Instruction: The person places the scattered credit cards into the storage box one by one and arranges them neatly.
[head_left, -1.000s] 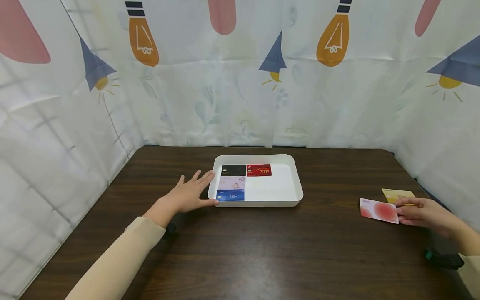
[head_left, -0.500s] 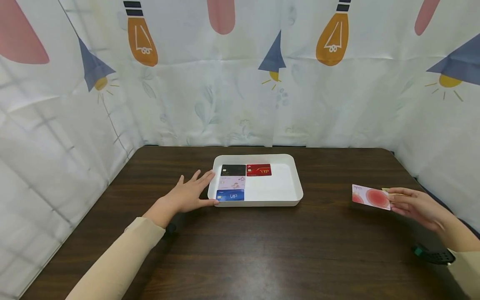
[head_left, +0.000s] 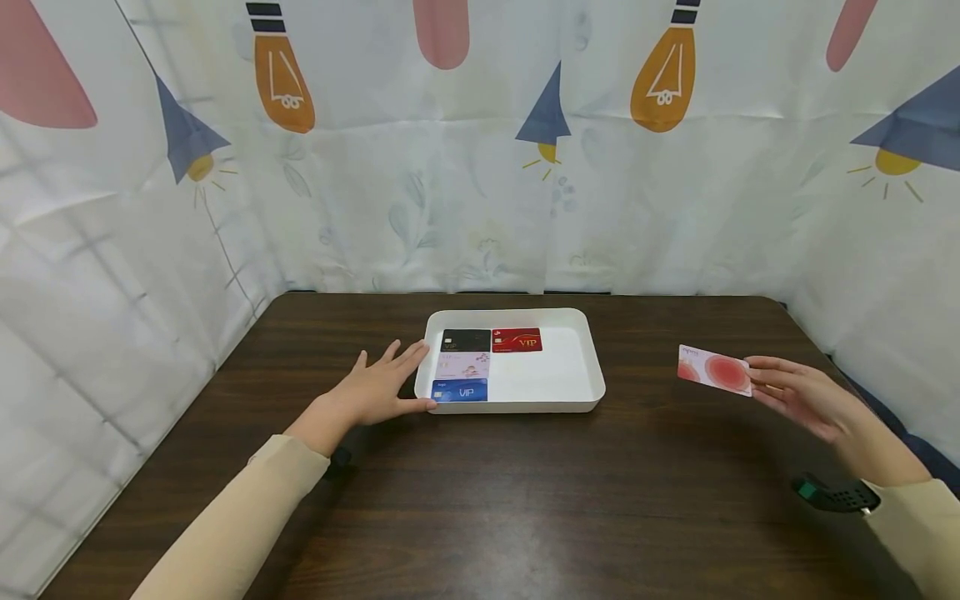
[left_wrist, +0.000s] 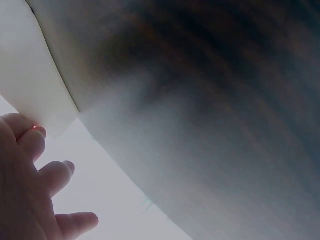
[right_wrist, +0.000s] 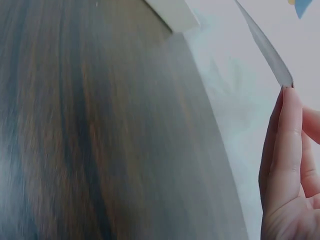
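My right hand [head_left: 806, 396] pinches a pink and white card [head_left: 714, 369] with a red circle at one short edge, above the right side of the table. In the right wrist view the card [right_wrist: 267, 52] shows edge-on between the fingertips. My left hand [head_left: 375, 387] has its fingers spread against the left side of a white tray [head_left: 555, 407], the thumb at the near corner. Inside the tray, a black card [head_left: 467, 340], a pale pink card [head_left: 463, 365] and a blue card [head_left: 460, 390] form a left column. Beside the black one lies a red card [head_left: 517, 340].
The dark wooden table [head_left: 510, 492] extends around the tray. A white patterned curtain [head_left: 465, 192] hangs behind it and along both sides. A dark wrist strap [head_left: 836, 493] sits on the right forearm.
My right hand has lifted the pink and white card and carried it left and farther back. A yellow card, visible beside that hand earlier, is out of sight. The left hand stays in place.
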